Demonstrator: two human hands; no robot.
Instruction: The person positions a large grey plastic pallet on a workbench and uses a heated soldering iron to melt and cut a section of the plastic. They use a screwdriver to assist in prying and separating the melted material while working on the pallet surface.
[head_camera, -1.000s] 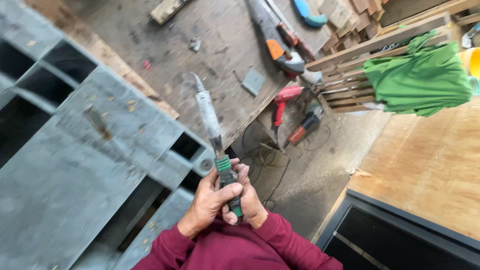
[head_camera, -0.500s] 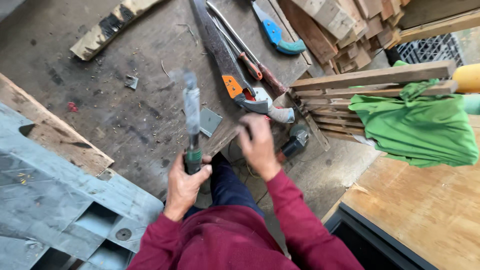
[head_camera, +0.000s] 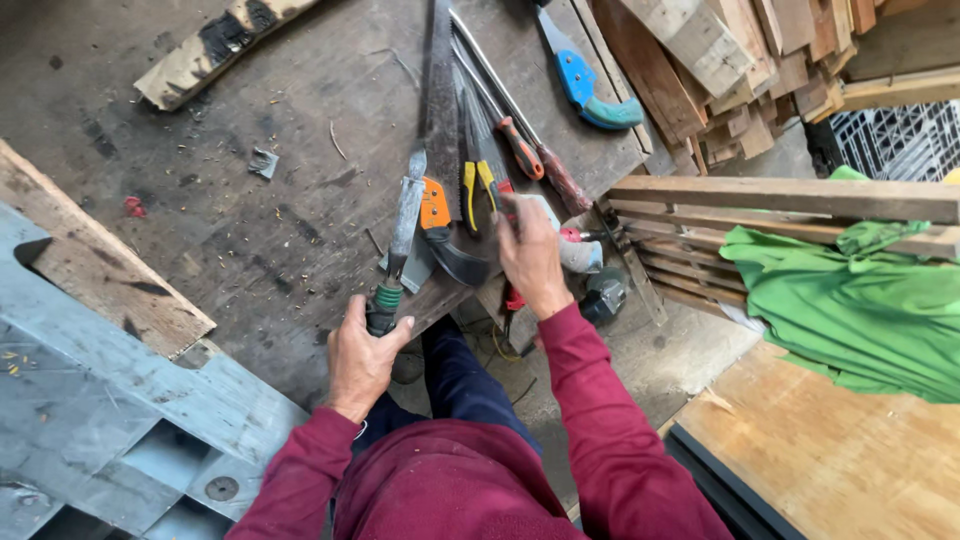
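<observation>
Big dark wooden workbench (head_camera: 250, 200) fills most of the view, with a grey plastic pallet (head_camera: 110, 400) off its left edge and a stack of wood offcuts (head_camera: 720, 70) past the far right corner. A green cloth (head_camera: 850, 310) is draped over a slatted wooden frame (head_camera: 780, 200) on the right. Laid out in a row along the bench's right side: a long saw blade with an orange handle (head_camera: 437, 200), yellow-handled pliers (head_camera: 472, 185), a red-handled screwdriver (head_camera: 520, 150), and a blue-handled saw (head_camera: 585, 85) near the far edge. Left hand (head_camera: 362, 358) is wrapped tight round the green-and-black grip of a sheathed knife-like tool (head_camera: 400, 240), blade end pointing away over the bench's near edge. Right hand (head_camera: 530, 258) is loosely curled, fingers touching the tools by the near right corner, can't tell if it's actually pinching anything.
</observation>
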